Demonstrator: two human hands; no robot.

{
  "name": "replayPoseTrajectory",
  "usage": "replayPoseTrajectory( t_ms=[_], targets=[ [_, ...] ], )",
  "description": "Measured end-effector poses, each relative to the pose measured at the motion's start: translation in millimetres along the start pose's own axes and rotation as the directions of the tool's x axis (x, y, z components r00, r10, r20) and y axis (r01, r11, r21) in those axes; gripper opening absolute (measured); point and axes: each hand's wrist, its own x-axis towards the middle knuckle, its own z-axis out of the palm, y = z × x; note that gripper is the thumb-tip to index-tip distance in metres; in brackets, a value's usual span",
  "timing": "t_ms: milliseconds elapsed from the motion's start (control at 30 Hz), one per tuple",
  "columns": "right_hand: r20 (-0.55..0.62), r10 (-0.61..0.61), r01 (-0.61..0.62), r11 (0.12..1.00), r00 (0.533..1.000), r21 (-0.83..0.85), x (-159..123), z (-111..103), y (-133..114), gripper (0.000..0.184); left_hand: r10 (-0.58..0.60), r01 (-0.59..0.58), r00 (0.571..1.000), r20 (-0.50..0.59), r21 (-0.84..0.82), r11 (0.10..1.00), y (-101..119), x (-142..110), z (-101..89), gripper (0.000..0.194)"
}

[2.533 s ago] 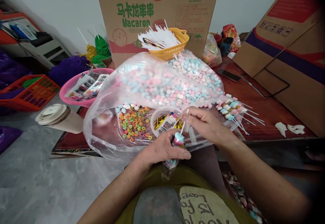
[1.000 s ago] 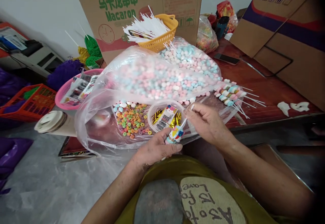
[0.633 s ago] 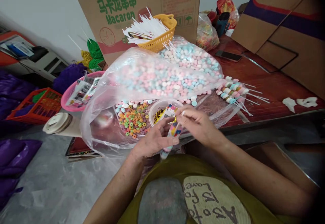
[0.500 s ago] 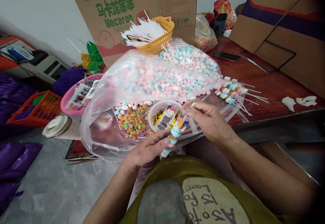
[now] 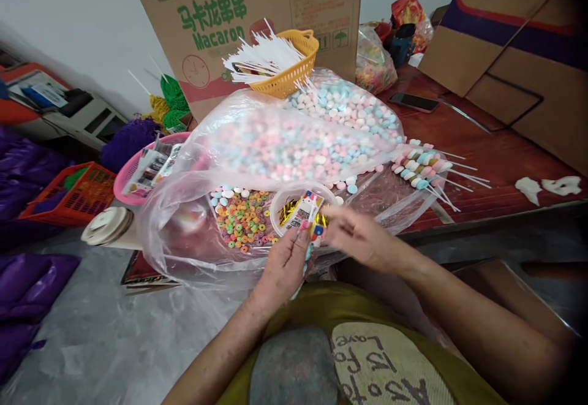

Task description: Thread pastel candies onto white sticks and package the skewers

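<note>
My left hand [image 5: 287, 261] is closed around a candy skewer in a printed wrapper [image 5: 313, 235], held just in front of a small clear bowl [image 5: 281, 206] of gold ties and printed labels. My right hand [image 5: 356, 236] meets it from the right, fingers pinched at the wrapper's top end; it is smeared by motion. Behind them lies a big clear bag of pink, blue and white candies [image 5: 294, 141], and a clear tray of coloured ring candies [image 5: 239, 218] sits left of the bowl.
Finished candy skewers [image 5: 425, 169] lie on the red-brown table [image 5: 482, 166]. A yellow basket of white sticks [image 5: 280, 65] stands by a Macaron carton [image 5: 248, 19]. A pink basket [image 5: 138, 172], a lidded cup [image 5: 110, 227], a phone [image 5: 419, 102] and another carton [image 5: 519, 56] surround them.
The wrapped skewer has swung from slanting to more upright in my left hand. My right hand has moved left and down onto its top end.
</note>
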Motion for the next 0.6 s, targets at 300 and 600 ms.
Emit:
replayPoseTrajectory(
  t_ms=[300,600],
  targets=[
    [0.046,0.27,-0.274,0.938,0.962,0.212,-3,23,0,0.024,0.117,-0.226,0.87,0.48,0.175,0.958,16,2,-23.5,0.032],
    [0.265,-0.586,0.573,0.433,0.766,-0.696,-7,-7,-14,0.026,-0.121,0.129,0.885,0.45,0.013,0.992,3,5,-10.8,0.043]
  ],
)
